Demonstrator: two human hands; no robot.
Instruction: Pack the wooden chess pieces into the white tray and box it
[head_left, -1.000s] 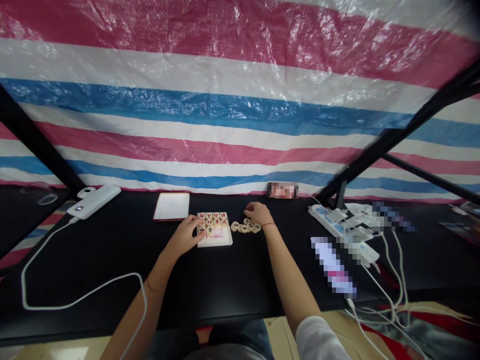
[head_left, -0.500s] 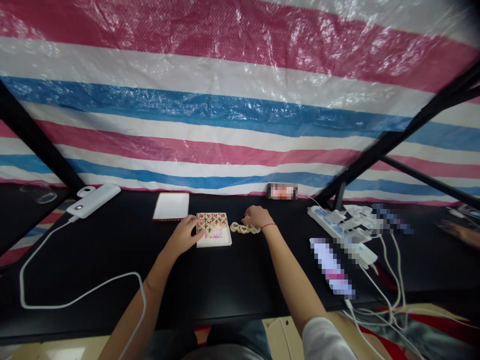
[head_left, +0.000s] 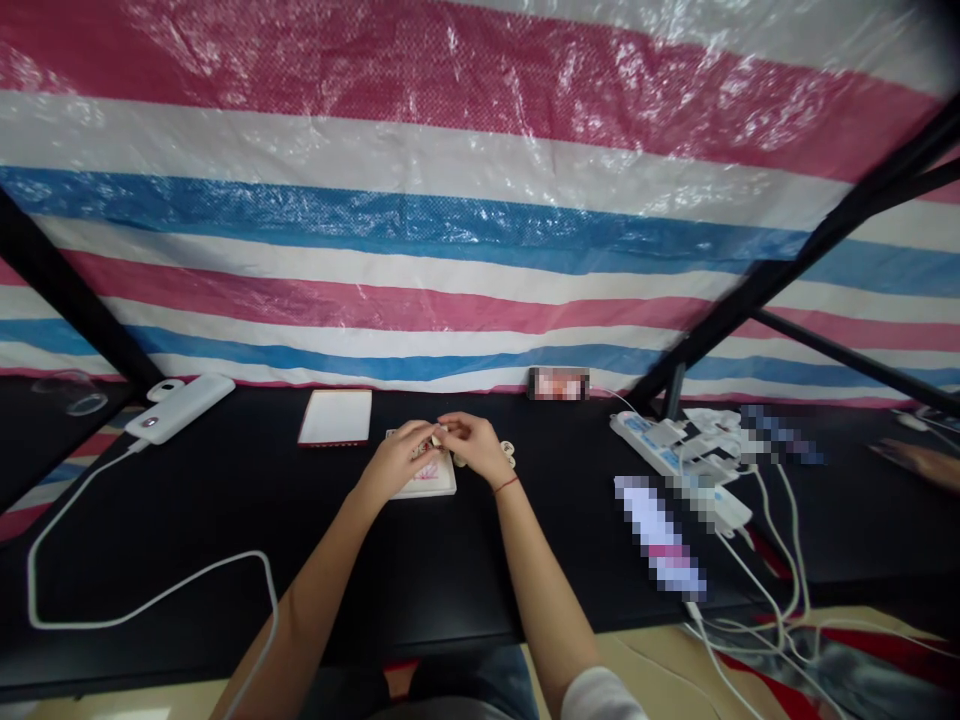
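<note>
Over the shallow white box (head_left: 448, 487) my left hand (head_left: 397, 462) and my right hand (head_left: 476, 446) meet at the fingertips. A round Chinese chess piece (head_left: 436, 440) shows between them, pinched by my right thumb and fingers. My left thumb and fingers close in on the same piece from the other side. Most pieces inside the box are hidden under my hands; reddish marks show on its bare floor. Several loose pieces (head_left: 509, 452) lie on the black table just right of my right hand, partly covered by it.
A white box lid (head_left: 335, 416) lies behind and left of the box. A white power bank (head_left: 180, 408) with a cable is at far left. Phones (head_left: 660, 535) (head_left: 559, 384) and a power strip (head_left: 656, 440) with chargers sit right. Striped sheeting (head_left: 420, 300) hangs behind. Another person's hand (head_left: 915, 462) shows at far right.
My right hand has moved left from the loose pieces to the box, bringing a piece. My left hand has shifted right and inward, over the box, so the fingertips of both hands meet.
</note>
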